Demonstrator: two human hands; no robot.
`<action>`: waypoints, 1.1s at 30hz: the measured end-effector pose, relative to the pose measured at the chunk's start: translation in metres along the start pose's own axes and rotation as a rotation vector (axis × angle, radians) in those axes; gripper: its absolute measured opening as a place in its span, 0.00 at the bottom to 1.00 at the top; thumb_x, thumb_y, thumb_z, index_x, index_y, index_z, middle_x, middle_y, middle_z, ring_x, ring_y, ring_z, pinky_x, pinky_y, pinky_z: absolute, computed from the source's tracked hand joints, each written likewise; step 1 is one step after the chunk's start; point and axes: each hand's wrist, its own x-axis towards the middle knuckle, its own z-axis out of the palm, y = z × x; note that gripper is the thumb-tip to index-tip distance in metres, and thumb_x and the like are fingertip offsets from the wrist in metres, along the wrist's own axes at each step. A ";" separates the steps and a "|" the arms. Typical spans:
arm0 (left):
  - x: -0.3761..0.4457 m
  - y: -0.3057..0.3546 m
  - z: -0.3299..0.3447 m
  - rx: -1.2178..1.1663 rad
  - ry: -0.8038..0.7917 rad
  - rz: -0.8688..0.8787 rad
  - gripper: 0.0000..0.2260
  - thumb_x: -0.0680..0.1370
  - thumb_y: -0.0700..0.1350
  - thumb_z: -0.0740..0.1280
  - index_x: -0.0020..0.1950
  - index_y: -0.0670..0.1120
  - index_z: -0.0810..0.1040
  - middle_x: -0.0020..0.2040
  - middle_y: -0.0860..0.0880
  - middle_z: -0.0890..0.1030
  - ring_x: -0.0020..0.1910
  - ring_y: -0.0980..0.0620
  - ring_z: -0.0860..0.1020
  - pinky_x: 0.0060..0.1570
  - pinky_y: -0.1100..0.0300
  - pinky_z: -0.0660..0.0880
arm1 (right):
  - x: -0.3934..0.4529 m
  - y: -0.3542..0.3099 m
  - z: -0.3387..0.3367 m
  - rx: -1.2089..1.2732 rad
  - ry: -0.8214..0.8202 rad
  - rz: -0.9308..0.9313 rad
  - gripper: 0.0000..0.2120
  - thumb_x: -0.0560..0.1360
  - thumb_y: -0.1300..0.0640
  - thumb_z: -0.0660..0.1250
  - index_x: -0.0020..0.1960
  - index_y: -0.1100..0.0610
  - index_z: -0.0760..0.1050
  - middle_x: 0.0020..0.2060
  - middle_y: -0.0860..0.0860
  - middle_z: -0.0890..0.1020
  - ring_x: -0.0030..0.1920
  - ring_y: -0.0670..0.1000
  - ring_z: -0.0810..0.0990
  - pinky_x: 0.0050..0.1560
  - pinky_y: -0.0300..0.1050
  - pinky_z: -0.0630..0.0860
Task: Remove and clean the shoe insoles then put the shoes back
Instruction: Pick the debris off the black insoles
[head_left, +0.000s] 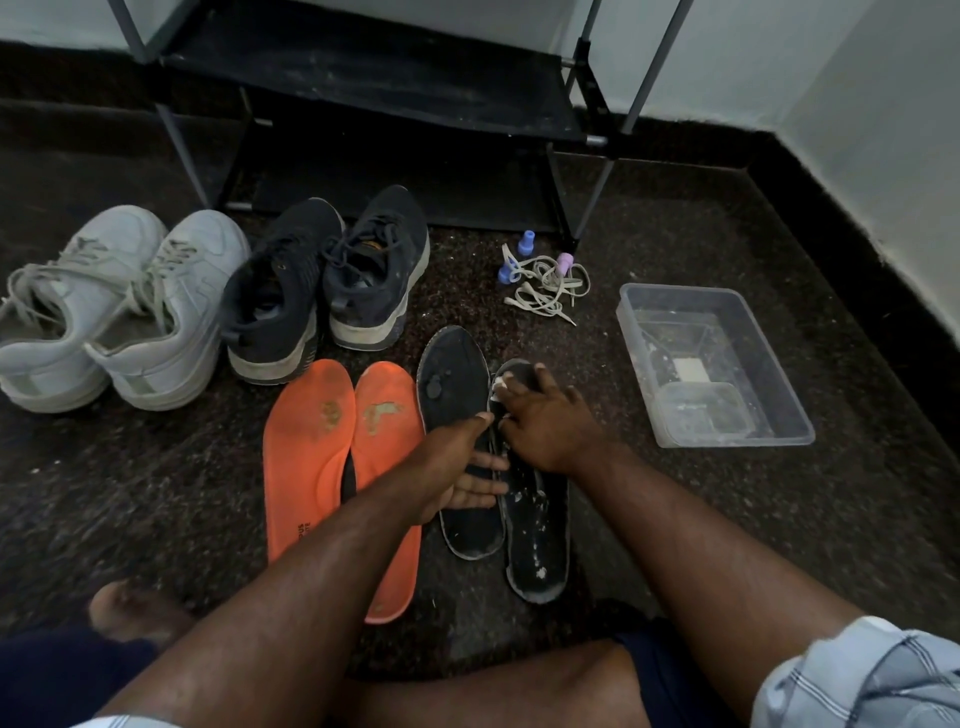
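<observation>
Two black insoles lie side by side on the dark floor: the left one (451, 384) and the right one (535, 540), which is flecked with white foam. My right hand (545, 421) presses a small white wad (501, 387) against the right insole's toe end, fingers curled round it. My left hand (462, 467) lies flat across both black insoles with fingers straight, holding them down. Two orange insoles (311, 457) lie to the left. Behind them stand a pair of dark blue sneakers (322, 286) and a pair of white sneakers (114, 312).
A clear plastic tub (769, 374) holding water and a smaller container sits at the right. Loose laces (545, 286) and small blue and purple caps lie behind the insoles. A black shoe rack (395, 104) stands at the back. My knees and a foot are in the foreground.
</observation>
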 end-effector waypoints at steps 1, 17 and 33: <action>0.000 0.000 0.000 -0.004 -0.001 -0.001 0.24 0.83 0.60 0.57 0.77 0.53 0.64 0.57 0.41 0.82 0.51 0.39 0.84 0.50 0.49 0.82 | 0.001 0.004 0.000 -0.005 0.010 0.016 0.29 0.79 0.43 0.50 0.79 0.45 0.51 0.79 0.43 0.50 0.79 0.57 0.41 0.73 0.69 0.48; 0.000 -0.001 0.001 -0.007 0.018 -0.002 0.24 0.82 0.59 0.59 0.76 0.52 0.66 0.55 0.42 0.83 0.49 0.40 0.85 0.50 0.48 0.82 | -0.011 0.011 -0.005 -0.009 -0.008 0.049 0.27 0.79 0.44 0.50 0.78 0.45 0.54 0.78 0.44 0.54 0.79 0.57 0.45 0.73 0.66 0.53; -0.003 0.001 0.004 0.015 0.034 0.000 0.23 0.83 0.59 0.58 0.75 0.51 0.66 0.54 0.43 0.84 0.48 0.41 0.85 0.49 0.49 0.82 | -0.017 0.007 -0.011 0.040 -0.009 0.144 0.26 0.79 0.49 0.53 0.76 0.45 0.58 0.77 0.44 0.58 0.70 0.61 0.62 0.69 0.59 0.65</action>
